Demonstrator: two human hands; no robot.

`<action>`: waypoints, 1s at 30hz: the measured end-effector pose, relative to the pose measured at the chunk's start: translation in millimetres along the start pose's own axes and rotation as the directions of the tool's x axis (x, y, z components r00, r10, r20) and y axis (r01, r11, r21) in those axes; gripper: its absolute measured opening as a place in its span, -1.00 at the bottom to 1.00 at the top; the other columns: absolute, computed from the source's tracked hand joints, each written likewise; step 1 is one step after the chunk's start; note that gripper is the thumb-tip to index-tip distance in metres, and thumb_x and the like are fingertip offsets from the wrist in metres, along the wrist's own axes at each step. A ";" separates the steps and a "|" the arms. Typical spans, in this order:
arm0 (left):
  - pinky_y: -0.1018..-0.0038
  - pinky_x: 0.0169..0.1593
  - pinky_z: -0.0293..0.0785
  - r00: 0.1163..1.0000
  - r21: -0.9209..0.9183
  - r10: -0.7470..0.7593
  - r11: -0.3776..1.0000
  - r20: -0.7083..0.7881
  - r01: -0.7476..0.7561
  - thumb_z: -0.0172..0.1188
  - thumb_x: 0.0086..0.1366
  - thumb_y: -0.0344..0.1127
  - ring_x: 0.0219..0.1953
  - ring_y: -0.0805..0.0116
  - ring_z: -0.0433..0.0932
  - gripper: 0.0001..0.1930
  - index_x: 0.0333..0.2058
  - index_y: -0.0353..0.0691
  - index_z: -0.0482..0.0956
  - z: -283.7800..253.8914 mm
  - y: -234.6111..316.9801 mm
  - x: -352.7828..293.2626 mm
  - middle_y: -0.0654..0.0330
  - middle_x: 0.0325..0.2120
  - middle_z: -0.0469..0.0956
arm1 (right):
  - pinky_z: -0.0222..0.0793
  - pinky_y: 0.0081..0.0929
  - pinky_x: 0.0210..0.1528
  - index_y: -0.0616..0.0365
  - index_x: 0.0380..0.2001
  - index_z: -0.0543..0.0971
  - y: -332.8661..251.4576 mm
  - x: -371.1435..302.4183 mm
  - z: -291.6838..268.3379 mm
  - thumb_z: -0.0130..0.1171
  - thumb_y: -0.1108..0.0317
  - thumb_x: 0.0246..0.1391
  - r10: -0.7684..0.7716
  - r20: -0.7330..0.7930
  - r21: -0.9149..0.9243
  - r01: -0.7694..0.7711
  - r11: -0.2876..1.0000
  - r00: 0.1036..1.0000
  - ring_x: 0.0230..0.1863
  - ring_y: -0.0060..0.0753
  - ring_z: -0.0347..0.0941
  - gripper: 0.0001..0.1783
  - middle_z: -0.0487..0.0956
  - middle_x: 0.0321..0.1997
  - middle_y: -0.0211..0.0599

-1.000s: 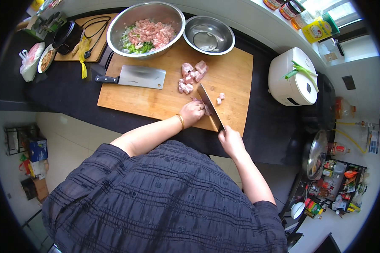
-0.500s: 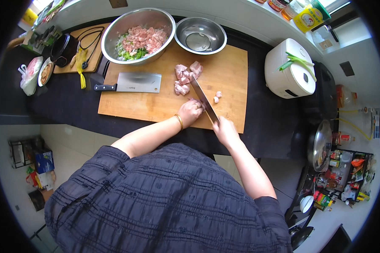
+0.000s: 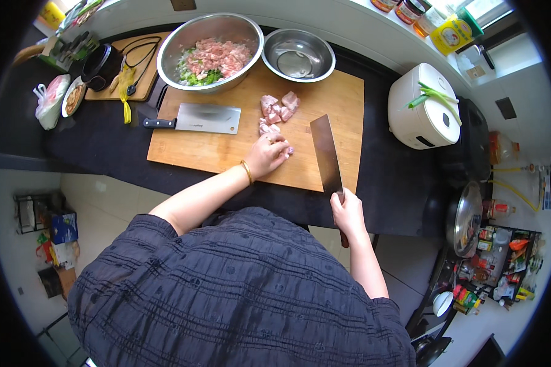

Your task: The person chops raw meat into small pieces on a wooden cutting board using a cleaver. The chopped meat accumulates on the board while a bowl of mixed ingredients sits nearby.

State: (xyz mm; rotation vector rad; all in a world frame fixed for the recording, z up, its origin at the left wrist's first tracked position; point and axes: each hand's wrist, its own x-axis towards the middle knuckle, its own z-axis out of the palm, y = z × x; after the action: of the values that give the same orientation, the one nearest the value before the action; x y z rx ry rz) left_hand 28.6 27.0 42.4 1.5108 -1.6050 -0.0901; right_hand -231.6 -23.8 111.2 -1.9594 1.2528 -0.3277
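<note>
My right hand [image 3: 348,211] grips the handle of a cleaver [image 3: 326,150], its broad blade raised over the right part of the wooden cutting board [image 3: 202,150]. My left hand [image 3: 268,156] rests near the board's front edge, fingers curled together. A small pinkish-purple bit shows at its fingertips, too small to name. Just beyond that hand lie several chunks of raw meat [image 3: 272,109], one partly behind the fingers. A second cleaver [image 3: 208,118] with a black handle lies flat on the left of the board.
Behind the board stand a large steel bowl [image 3: 165,61] of minced meat and chopped greens and a smaller steel bowl [image 3: 324,55]. A white rice cooker [image 3: 410,116] with scallions [image 3: 434,98] on its lid is at right. A small plate [image 3: 73,98] sits far left.
The cleaver has moved right, away from my left hand and the meat, its blade now more upright in view. My left hand has shifted left, up against the meat. The small pale pieces are out of sight.
</note>
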 end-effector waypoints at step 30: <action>0.48 -0.36 0.47 0.995 0.214 0.095 0.972 0.021 -0.098 0.14 0.00 -0.38 -0.34 0.34 0.48 -0.87 -0.40 -0.18 0.54 28.8 13.6 -20.7 0.27 -0.41 0.48 | 0.37 -0.19 -0.38 0.31 -0.53 0.40 -32.5 -3.9 -10.4 0.04 0.33 -0.01 0.034 0.221 -0.326 0.041 0.945 0.975 -0.44 0.09 0.47 -0.78 0.49 -0.57 0.09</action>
State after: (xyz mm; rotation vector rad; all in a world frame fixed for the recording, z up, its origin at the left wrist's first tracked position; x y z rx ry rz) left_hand -3.1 33.0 22.4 1.5931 -1.7386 0.1337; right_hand -218.0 -18.2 142.3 -2.2067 1.2135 0.1106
